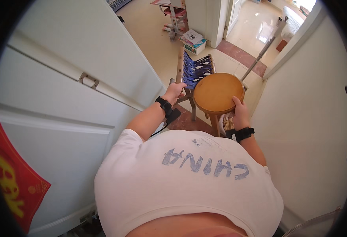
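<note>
My left hand (174, 92) is closed on the near end of a wooden-framed chair with blue woven straps (196, 69). Its fingers wrap the frame, partly out of sight. Beside the chair, on the right, is a round wooden stool (218, 93) with an orange-brown seat. My right hand (240, 113) grips the near right rim of that seat, thumb on top and fingers underneath. The stool's seat overlaps part of the chair. Some legs of both show below, but I cannot tell whether they touch the floor.
A white panelled door (55, 114) stands at the left, a pale wall (308, 118) at the right. Ahead, a long grey pole (262, 52) leans near a doorway with a reddish threshold (240, 57). Farther off are a white bin of papers (195, 46) and a pink-and-white shelf (176, 17).
</note>
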{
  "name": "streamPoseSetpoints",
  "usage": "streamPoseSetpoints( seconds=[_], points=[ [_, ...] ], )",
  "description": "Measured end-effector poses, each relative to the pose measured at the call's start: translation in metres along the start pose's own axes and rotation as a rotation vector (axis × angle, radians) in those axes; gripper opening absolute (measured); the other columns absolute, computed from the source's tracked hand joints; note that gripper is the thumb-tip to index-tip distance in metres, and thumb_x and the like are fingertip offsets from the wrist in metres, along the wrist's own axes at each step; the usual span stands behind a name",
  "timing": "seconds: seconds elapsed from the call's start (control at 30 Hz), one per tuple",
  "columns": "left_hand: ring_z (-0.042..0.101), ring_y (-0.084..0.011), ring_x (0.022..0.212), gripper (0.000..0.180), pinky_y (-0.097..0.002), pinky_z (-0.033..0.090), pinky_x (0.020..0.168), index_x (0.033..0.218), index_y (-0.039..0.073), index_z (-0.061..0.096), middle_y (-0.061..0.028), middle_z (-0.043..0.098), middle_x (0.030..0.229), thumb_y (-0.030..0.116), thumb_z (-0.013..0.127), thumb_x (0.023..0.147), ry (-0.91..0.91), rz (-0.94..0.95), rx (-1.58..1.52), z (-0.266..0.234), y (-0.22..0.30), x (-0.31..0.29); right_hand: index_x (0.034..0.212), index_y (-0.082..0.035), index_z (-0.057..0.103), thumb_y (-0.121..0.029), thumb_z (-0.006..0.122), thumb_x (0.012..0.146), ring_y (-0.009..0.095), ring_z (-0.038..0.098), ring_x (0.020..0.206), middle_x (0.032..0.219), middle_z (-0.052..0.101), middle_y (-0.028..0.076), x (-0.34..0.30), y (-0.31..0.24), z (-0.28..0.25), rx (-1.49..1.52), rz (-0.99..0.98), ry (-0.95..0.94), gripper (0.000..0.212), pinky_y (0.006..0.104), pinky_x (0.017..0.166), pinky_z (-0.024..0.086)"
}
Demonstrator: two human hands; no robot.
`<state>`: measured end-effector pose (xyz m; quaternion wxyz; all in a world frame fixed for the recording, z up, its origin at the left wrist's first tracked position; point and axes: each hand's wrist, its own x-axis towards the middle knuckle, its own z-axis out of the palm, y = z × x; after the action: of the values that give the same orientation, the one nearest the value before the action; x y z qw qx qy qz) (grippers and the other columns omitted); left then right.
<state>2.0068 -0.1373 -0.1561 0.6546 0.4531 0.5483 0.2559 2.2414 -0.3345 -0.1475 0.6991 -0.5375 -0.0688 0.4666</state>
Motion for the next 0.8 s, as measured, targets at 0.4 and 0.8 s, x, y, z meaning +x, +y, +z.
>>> streamPoseSetpoints(
  seconds=[0.4, 0.8],
  points=[
    [0.052, -0.0162, 0.059, 0.023, -0.0306, 0.047, 0.057, 0.081, 0.003, 0.06, -0.0035, 0.054, 0.072, 0.024, 0.067, 0.084, 0.042, 0.012, 0.062, 0.024, 0.096, 0.199, 0.112, 0.002, 0.063, -0.015, 0.067, 0.092, 0.012, 0.062, 0.088, 0.103, 0.068, 0.005, 0.184, -0.036, 0.095, -0.238, -0.243, -0.04, 0.026, 0.0249, 0.075, 0.049],
    [0.051, -0.0136, 0.063, 0.021, -0.0289, 0.049, 0.059, 0.077, 0.005, 0.059, -0.0011, 0.048, 0.069, 0.023, 0.066, 0.085, 0.312, 0.001, -0.116, 0.045, 0.064, 0.391, 0.111, 0.0, 0.063, -0.013, 0.066, 0.092, 0.011, 0.062, 0.088, 0.1, 0.067, 0.003, 0.439, -0.028, 0.103, -0.278, -0.065, -0.166, 0.023, 0.0241, 0.077, 0.049]
  ],
)
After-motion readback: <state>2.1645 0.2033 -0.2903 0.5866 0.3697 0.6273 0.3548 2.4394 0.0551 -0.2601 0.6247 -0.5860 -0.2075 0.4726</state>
